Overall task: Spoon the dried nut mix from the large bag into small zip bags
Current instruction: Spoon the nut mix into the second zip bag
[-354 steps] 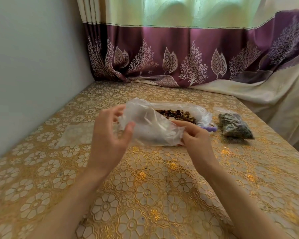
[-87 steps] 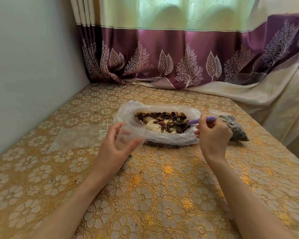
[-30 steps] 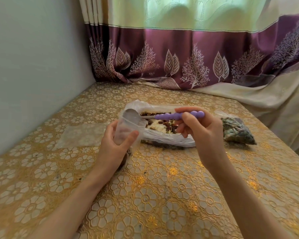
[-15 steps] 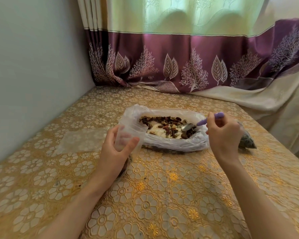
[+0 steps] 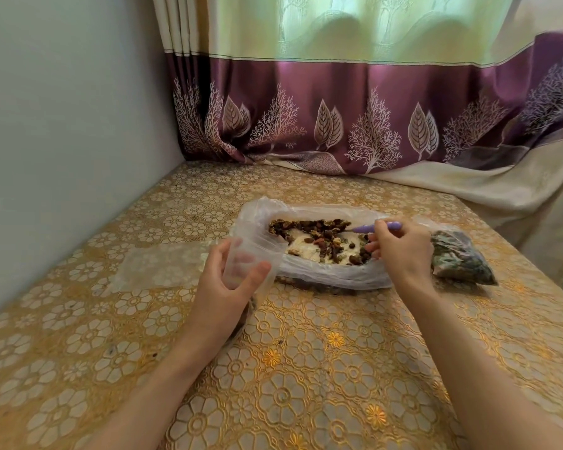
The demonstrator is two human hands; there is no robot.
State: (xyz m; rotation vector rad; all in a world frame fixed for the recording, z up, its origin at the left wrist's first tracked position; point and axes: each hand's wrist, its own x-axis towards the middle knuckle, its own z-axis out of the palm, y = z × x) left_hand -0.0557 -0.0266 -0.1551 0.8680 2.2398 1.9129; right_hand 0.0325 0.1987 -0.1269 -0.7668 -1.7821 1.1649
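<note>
Since half a second ago the spoon (image 5: 376, 227) has gone lower and flatter into the large bag (image 5: 309, 277), its bowl now among the nut mix (image 5: 319, 235) near the far right of the heap. The right hand (image 5: 400, 251) pinches the purple handle between curled fingers and thumb. The left hand (image 5: 223, 280) grasps a small zip bag (image 5: 254, 254), thumb and fingers curled round it, mouth held open and upright just beside the large bag's left end.

The large bag lies open at mid-table, rim rolled down; dark brown nuts and fruit sit in a band along its far side, pale bare plastic nearer. A filled small bag (image 5: 459, 261) lies just right of the right hand. Flat clear bags (image 5: 156, 271) lie left. The gold patterned tablecloth (image 5: 306, 368) is open in front; the wall (image 5: 62, 141) bounds the left, the curtain (image 5: 355, 118) the far edge.
</note>
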